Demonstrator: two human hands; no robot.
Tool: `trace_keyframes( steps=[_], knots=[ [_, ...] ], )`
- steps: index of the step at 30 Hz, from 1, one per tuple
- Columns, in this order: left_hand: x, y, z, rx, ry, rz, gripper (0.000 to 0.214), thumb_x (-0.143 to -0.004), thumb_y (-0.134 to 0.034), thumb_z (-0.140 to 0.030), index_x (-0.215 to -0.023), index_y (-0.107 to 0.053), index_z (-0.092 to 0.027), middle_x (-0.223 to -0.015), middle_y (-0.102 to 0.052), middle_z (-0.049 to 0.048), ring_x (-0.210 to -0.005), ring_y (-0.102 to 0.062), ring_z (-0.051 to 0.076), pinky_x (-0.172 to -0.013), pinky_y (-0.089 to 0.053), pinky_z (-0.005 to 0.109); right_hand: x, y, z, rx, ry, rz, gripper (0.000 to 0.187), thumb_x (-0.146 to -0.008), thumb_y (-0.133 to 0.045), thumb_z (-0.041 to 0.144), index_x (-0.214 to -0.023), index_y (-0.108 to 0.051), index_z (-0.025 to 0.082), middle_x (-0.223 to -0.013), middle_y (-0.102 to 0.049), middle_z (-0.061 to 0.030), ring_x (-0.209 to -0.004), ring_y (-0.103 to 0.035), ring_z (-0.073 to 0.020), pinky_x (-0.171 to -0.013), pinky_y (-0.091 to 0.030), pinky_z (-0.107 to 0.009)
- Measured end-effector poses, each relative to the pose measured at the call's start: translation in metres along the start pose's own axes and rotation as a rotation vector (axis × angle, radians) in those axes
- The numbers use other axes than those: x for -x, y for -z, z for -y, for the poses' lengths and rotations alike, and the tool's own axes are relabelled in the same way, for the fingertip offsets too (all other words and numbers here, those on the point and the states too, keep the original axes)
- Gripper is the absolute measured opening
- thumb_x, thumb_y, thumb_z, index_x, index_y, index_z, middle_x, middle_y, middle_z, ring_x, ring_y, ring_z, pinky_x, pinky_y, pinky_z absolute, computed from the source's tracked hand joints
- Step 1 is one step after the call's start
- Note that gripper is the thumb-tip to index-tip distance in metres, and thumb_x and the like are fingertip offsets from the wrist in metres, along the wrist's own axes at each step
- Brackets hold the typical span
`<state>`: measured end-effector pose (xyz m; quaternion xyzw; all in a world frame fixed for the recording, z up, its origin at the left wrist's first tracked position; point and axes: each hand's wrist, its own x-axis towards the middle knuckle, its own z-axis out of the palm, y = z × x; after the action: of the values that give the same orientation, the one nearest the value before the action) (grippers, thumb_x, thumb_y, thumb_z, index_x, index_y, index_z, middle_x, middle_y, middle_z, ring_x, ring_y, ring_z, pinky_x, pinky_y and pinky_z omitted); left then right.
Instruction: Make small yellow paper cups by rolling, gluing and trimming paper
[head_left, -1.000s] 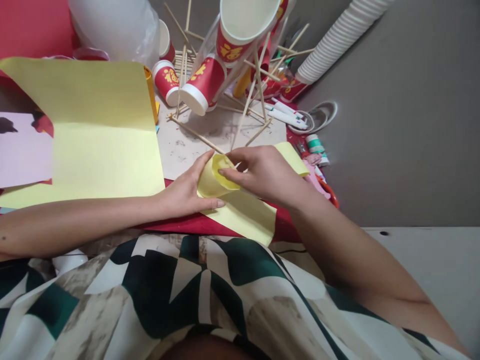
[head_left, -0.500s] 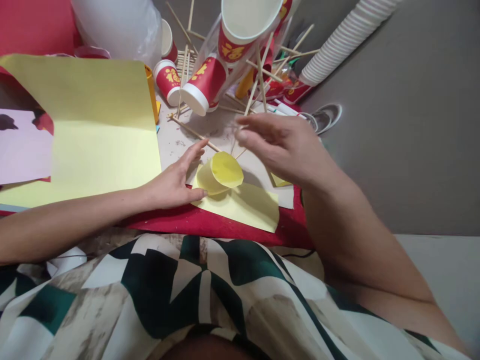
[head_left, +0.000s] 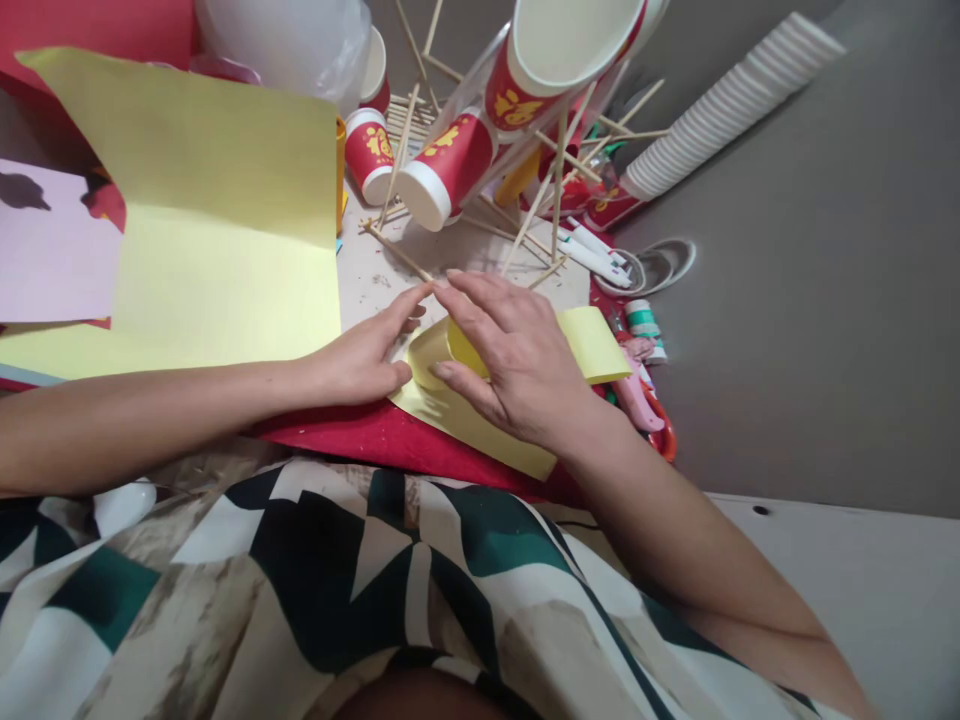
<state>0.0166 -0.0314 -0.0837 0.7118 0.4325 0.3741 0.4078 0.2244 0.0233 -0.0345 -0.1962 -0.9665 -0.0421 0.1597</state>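
Observation:
A short tube of rolled yellow paper (head_left: 430,360) lies on a flat yellow sheet (head_left: 487,440) near the table's front edge. My left hand (head_left: 371,355) is at the tube's left side, thumb and fingers spread and nothing gripped. Over the right end of the tube reaches my right hand (head_left: 510,350), its fingers stretched out and apart. It covers much of the tube, so whether the fingers touch the paper I cannot tell. Past its wrist, a folded yellow paper strip (head_left: 596,345) sticks out to the right.
A large yellow sheet (head_left: 232,280) and a pink paper (head_left: 56,250) lie at left. Behind stand red paper cups (head_left: 457,155) in clear plastic and a frame of wooden sticks (head_left: 559,185). A stack of white cups (head_left: 731,105) leans on the right wall, near pink-handled scissors (head_left: 637,400).
My right hand has come down and toward me from above the sticks onto the yellow tube. My left hand stays beside the tube. The camera view has shifted slightly.

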Motion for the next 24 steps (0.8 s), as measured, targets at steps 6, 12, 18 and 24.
trace_keyframes(
  steps=[6, 12, 18, 24],
  knots=[
    [0.002, 0.002, -0.008, -0.110, 0.019, 0.022, 0.093, -0.070, -0.054, -0.011, -0.158, -0.023, -0.016, -0.165, -0.033, 0.0190, -0.145, -0.045, 0.034, -0.119, -0.041, 0.052, 0.005, 0.008, -0.012, -0.168, 0.064, -0.002, 0.072, -0.099, -0.044, 0.062, -0.157, -0.037, 0.019, -0.159, -0.045, -0.0180, -0.148, -0.043, -0.0317, -0.117, -0.041, -0.054],
    [0.001, 0.014, -0.025, -0.067, 0.088, 0.052, 0.102, -0.067, -0.060, -0.014, -0.161, -0.018, -0.014, -0.165, -0.032, 0.0200, -0.149, -0.039, 0.037, -0.121, -0.038, 0.053, 0.023, 0.022, -0.022, -0.323, -0.217, -0.319, 0.047, -0.101, -0.050, 0.047, -0.141, -0.059, 0.024, -0.132, -0.070, -0.0120, -0.123, -0.066, -0.0269, -0.103, -0.054, -0.046],
    [-0.005, 0.025, -0.041, -0.052, 0.080, 0.135, 0.103, -0.071, -0.066, -0.019, -0.161, -0.018, -0.027, -0.166, -0.033, 0.0132, -0.154, -0.031, 0.037, -0.120, -0.039, 0.055, 0.015, 0.038, -0.021, -0.517, -0.547, -0.171, 0.034, -0.090, -0.066, 0.046, -0.099, -0.078, 0.016, -0.084, -0.079, -0.0065, -0.068, -0.071, -0.0179, -0.062, -0.055, -0.029],
    [-0.014, 0.024, -0.043, -0.078, 0.070, 0.191, 0.112, -0.075, -0.079, -0.035, -0.163, -0.010, -0.031, -0.165, -0.033, 0.0139, -0.156, -0.026, 0.039, -0.125, -0.029, 0.058, -0.017, 0.059, -0.017, -0.118, -0.458, 0.289, 0.031, -0.088, -0.069, 0.044, -0.097, -0.078, 0.016, -0.082, -0.077, -0.0090, -0.079, -0.071, -0.0257, -0.066, -0.045, -0.033]
  ],
)
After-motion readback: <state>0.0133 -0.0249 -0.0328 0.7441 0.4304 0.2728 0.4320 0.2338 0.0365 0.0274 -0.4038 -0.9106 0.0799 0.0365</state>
